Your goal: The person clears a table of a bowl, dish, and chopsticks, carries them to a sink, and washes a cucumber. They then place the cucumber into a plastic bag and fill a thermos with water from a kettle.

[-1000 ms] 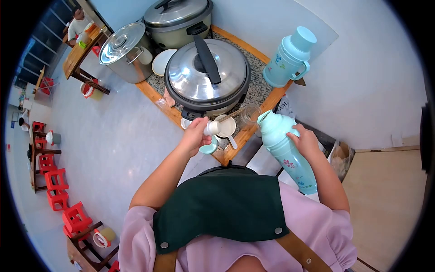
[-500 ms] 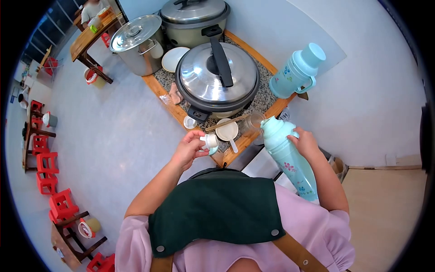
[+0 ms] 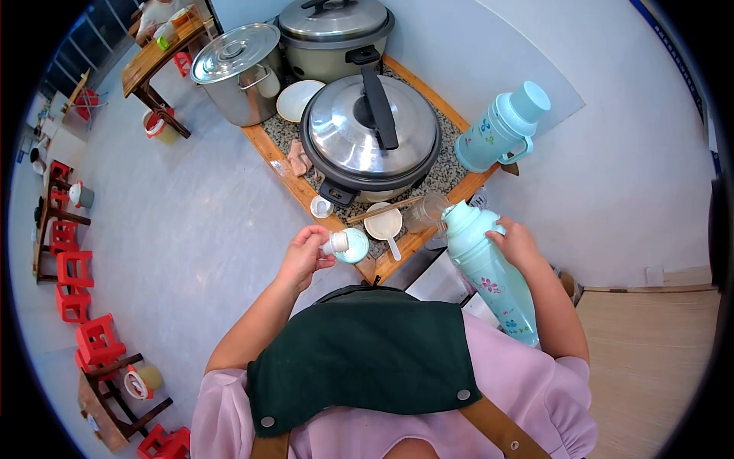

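- Currently I read the left hand [image 3: 304, 256] as closed in a fingertip pinch on a stopper [image 3: 345, 245]: thumb and fingers grip its white plug end, and the teal cap end points toward the worktop.
- The stopper hangs in the air just off the worktop's [image 3: 269, 151] near-left edge, close to the near corner. From here it does not look to be resting on anything.
- The right hand [image 3: 516, 243] is wrapped round the upper body of a pale teal flask [image 3: 489, 279], with the fingers curled about it just below the neck.
- The flask is held off the worktop, just past the near-right edge. It is tilted, with its mouth up by the corner and its base down by the person's right arm. I see no stopper in its mouth, and a flower print shows on its side.
- Stopper and flask mouth are apart, with the near corner of the worktop between them.
- Along the near edges I note a small white cup [image 3: 321, 206], a white bowl [image 3: 382, 223] with a spoon in it and a wooden stick [image 3: 384, 208] laid over it, and a clear glass [image 3: 428, 208] near the flask's mouth.
- A large lidded pot [image 3: 371, 134] fills the middle of the worktop.
- A second teal flask [image 3: 497, 126] stands at the right corner with its cup on.
- Toward the far end I see a white plate [image 3: 297, 99], a steel stockpot [image 3: 237, 73] and a lidded cooker [image 3: 334, 34].
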The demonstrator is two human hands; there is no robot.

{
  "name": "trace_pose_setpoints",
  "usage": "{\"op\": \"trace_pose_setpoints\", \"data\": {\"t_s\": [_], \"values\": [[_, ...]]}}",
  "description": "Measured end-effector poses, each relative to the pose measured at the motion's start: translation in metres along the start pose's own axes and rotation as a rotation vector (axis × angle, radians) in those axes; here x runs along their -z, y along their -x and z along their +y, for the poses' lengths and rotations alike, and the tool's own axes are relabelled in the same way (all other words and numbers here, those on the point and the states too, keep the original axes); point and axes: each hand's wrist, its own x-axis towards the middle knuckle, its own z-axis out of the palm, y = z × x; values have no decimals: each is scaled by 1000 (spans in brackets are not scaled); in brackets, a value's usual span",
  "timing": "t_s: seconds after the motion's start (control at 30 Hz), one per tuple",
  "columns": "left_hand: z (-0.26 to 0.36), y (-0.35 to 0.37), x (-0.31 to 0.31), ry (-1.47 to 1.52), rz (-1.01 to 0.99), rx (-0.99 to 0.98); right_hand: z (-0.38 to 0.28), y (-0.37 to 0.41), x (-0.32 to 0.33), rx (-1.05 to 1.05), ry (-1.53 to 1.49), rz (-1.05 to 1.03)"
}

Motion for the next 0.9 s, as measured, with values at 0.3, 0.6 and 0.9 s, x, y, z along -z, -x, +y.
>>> {"op": "trace_pose_setpoints", "data": {"t_s": [0.3,0.6,0.9], "values": [[-2,2,9,-35,28,-6,-1,-1,3,5,5,-12],[-8,6,15,-98,-9,-25,-1,-2,2,4,21,-27],[-8,10,15,-109,39,-31,-3,-5,5,-14,35,-54]]}}
